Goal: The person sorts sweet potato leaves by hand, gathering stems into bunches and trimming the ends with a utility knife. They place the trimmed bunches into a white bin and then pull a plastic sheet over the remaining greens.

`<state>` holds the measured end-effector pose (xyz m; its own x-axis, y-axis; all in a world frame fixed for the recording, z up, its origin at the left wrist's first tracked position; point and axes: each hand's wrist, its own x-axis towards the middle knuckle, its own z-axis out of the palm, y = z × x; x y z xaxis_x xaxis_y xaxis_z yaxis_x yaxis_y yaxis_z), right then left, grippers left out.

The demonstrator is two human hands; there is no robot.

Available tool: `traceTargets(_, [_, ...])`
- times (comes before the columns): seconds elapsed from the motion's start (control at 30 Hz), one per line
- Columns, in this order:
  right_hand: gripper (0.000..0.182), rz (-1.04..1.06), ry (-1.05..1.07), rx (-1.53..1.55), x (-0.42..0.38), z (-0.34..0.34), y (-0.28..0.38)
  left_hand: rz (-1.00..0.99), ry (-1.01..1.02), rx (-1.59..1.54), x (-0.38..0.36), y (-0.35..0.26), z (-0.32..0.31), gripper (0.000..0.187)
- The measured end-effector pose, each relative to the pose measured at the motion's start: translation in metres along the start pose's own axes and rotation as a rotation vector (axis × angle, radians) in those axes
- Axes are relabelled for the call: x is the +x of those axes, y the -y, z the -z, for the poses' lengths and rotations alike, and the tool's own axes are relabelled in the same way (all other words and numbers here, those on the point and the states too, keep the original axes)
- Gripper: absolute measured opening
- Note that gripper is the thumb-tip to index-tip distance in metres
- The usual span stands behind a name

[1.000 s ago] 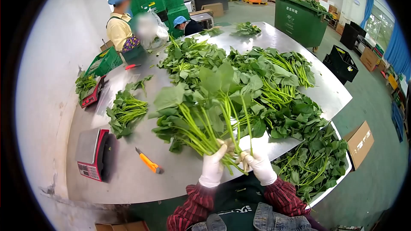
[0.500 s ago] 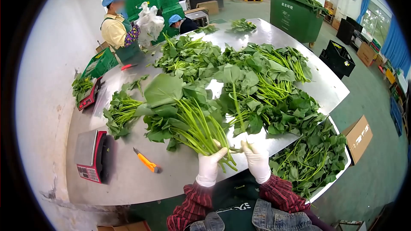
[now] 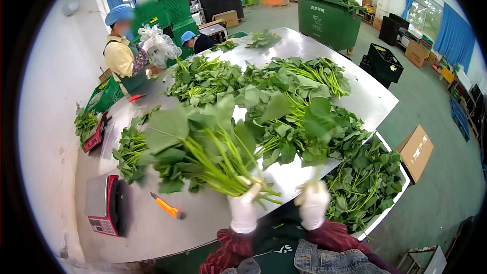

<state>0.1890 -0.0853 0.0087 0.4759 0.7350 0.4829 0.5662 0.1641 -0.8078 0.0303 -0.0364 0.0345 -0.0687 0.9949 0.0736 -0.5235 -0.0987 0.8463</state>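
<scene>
My left hand (image 3: 244, 209), in a white glove, is closed around the stem ends of a large bunch of leafy greens (image 3: 215, 155). The leaves fan up and left over the metal table. My gloved right hand (image 3: 312, 205), smeared by motion, is closed on a single leafy stem (image 3: 320, 124) that points upward. Behind both hands lie heaped greens (image 3: 291, 122) with long green stems. Left of the held bunch rests a smaller bunch (image 3: 131, 152). An orange utility knife (image 3: 167, 206) lies on the table, left of my left hand.
A red digital scale (image 3: 104, 203) stands at the table's left edge, a second scale (image 3: 95, 133) with greens farther back. A white bin of greens (image 3: 401, 193) adjoins the right edge. Across the table (image 3: 373, 94), a person (image 3: 124, 53) holds clear plastic bags; another bends beyond.
My right hand has moved away from the bunch, to the right and slightly down, with the single stem. The held bunch has shifted a little left and the view has turned right.
</scene>
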Motion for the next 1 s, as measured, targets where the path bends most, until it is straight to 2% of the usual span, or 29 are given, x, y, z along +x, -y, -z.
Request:
traceTargets(0.03, [0.018, -0.180, -0.115, 0.277, 0.010, 0.019, -0.013, -0.037, -0.027, -0.044, 0.003, -0.005, 0.002, 0.026])
traceTargets(0.07, [0.015, -0.455, -0.241, 0.539, 0.030, 0.045, 0.008, -0.020, -0.011, -0.103, 0.006, -0.012, 0.007, 0.025])
traceTargets(0.1, [0.017, -0.364, -0.264, 0.302, 0.036, 0.067, -0.010, -0.016, -0.007, -0.101, 0.009, -0.016, 0.013, 0.024])
traceTargets(0.13, [0.017, -0.362, -0.297, 0.218, 0.036, 0.086, -0.031, -0.032, -0.008, -0.059, 0.010, -0.018, 0.018, 0.023])
traceTargets(0.17, [0.014, -0.458, -0.273, 0.180, 0.033, 0.104, -0.063, -0.052, -0.015, -0.018, 0.011, -0.020, 0.024, 0.023])
traceTargets(0.2, [0.018, -0.203, -0.002, -0.485, 0.021, 0.128, -0.139, -0.064, -0.028, -0.015, 0.013, -0.019, 0.029, 0.023])
traceTargets(0.23, [0.029, -0.220, 0.253, -0.807, 0.020, 0.141, -0.132, -0.037, -0.018, -0.003, 0.014, -0.016, 0.035, 0.023])
traceTargets(0.3, [0.043, -0.328, 0.373, -1.079, 0.000, 0.157, -0.151, -0.018, -0.008, 0.002, 0.015, -0.014, 0.036, 0.023])
traceTargets(0.37, [0.046, -0.260, 0.450, -0.974, 0.003, 0.141, -0.138, 0.019, 0.053, 0.031, 0.010, -0.013, 0.033, 0.021])
traceTargets(0.4, [0.043, -0.261, 0.502, -0.820, 0.011, 0.123, -0.120, 0.057, 0.065, 0.019, 0.008, -0.015, 0.030, 0.019])
traceTargets(0.43, [0.040, -0.357, 0.554, -0.565, 0.022, 0.104, -0.079, 0.059, 0.067, 0.023, 0.007, -0.013, 0.030, 0.019])
traceTargets(0.47, [0.035, -0.230, 0.555, -0.313, 0.020, 0.084, -0.076, 0.047, 0.088, 0.075, 0.007, -0.009, 0.032, 0.018])
traceTargets(0.5, [0.031, -0.274, 0.636, -0.156, 0.030, 0.066, -0.039, 0.032, 0.109, 0.127, 0.008, -0.005, 0.034, 0.018])
traceTargets(0.53, [0.029, -0.448, 0.779, -0.072, 0.041, 0.052, -0.003, 0.028, 0.110, 0.161, 0.008, -0.001, 0.037, 0.019])
traceTargets(0.57, [0.030, -0.386, 0.886, -0.037, 0.046, 0.035, 0.008, 0.026, 0.110, 0.163, 0.006, 0.001, 0.038, 0.019])
traceTargets(0.6, [0.033, -0.381, 0.886, 0.055, 0.054, 0.024, 0.039, 0.018, 0.111, 0.175, 0.004, 0.003, 0.038, 0.021])
traceTargets(0.63, [0.036, -0.302, 0.888, 0.176, 0.055, 0.005, 0.044, 0.010, 0.110, 0.188, 0.002, 0.003, 0.037, 0.022])
traceTargets(0.67, [0.036, -0.184, 0.862, 0.233, 0.057, -0.010, 0.055, -0.003, 0.103, 0.257, 0.000, -0.003, 0.032, 0.026])
traceTargets(0.77, [0.019, -0.244, 0.897, 0.119, 0.056, -0.046, 0.073, 0.019, 0.062, 0.267, -0.003, -0.007, 0.032, 0.024])
traceTargets(0.8, [0.019, -0.241, 0.900, 0.124, 0.049, -0.054, 0.068, 0.065, 0.043, 0.143, -0.004, -0.012, 0.024, 0.026])
traceTargets(0.87, [0.016, 0.142, 0.666, 0.253, 0.027, -0.062, 0.058, 0.125, 0.054, 0.115, 0.002, -0.005, 0.040, 0.026])
traceTargets(0.9, [0.016, 0.137, 0.671, 0.254, 0.022, -0.060, 0.057, 0.191, 0.071, 0.084, 0.003, -0.001, 0.047, 0.026])
traceTargets(0.97, [0.009, 0.120, 0.760, 0.327, 0.016, -0.048, 0.064, 0.167, 0.056, 0.060, 0.001, -0.003, 0.037, 0.022])
traceTargets(1.0, [0.010, 0.043, 0.832, 0.367, 0.013, -0.041, 0.062, 0.188, 0.002, -0.008, 0.003, 0.004, 0.038, 0.021])
